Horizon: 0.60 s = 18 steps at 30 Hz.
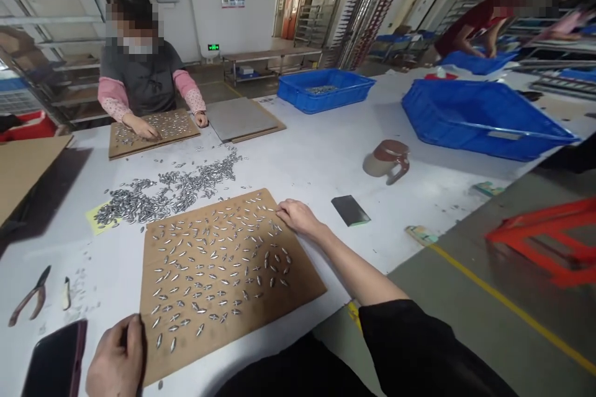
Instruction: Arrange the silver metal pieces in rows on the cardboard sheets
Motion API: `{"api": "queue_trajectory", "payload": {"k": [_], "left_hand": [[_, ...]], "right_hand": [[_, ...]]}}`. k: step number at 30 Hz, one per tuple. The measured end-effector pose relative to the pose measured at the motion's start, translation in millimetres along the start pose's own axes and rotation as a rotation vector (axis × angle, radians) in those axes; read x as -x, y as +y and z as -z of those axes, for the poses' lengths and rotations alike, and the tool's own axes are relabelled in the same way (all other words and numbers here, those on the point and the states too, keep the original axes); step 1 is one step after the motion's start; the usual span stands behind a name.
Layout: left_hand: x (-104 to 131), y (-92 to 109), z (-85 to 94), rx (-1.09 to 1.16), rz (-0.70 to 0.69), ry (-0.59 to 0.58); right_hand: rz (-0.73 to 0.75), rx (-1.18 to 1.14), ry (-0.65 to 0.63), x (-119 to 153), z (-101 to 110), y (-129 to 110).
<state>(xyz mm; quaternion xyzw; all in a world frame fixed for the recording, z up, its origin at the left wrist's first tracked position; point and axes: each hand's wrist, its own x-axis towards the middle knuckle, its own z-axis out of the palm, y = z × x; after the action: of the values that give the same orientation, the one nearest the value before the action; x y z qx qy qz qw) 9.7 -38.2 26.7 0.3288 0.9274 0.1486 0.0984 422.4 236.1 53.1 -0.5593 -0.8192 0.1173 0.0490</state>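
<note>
A brown cardboard sheet (pixel 186 350) lies on the white table in front of me, with many small silvery spindle-shaped pieces spread over it. My left hand (pixel 116 356) grips the sheet's near left edge, fingers curled and thumb along the side. At the far right corner, my right hand (pixel 298 217) pinches the cardboard between thumb and fingers. Just beyond the sheet lies a long heap of the same metal pieces (pixel 177 195), its left end over a yellow paper (pixel 97 221).
Pliers (pixel 40 294) and a phone (pixel 56 360) lie at the left. A brown cup (pixel 386 158), a dark block (pixel 350 209) and blue bins (pixel 321 99) stand to the right. Across the table, a person's hand (pixel 142 129) touches pieces on another board.
</note>
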Motion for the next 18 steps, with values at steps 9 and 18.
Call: {"api": "queue_trajectory", "payload": {"k": [9,18], "left_hand": [[1,1,2.3,0.064,-0.039,0.062],[-2,1,3.5,0.040,-0.031,0.066]], "right_hand": [[0.019,0.060,-0.017,-22,-3,-15],[0.074,0.118,-0.013,-6,9,-27]]}}
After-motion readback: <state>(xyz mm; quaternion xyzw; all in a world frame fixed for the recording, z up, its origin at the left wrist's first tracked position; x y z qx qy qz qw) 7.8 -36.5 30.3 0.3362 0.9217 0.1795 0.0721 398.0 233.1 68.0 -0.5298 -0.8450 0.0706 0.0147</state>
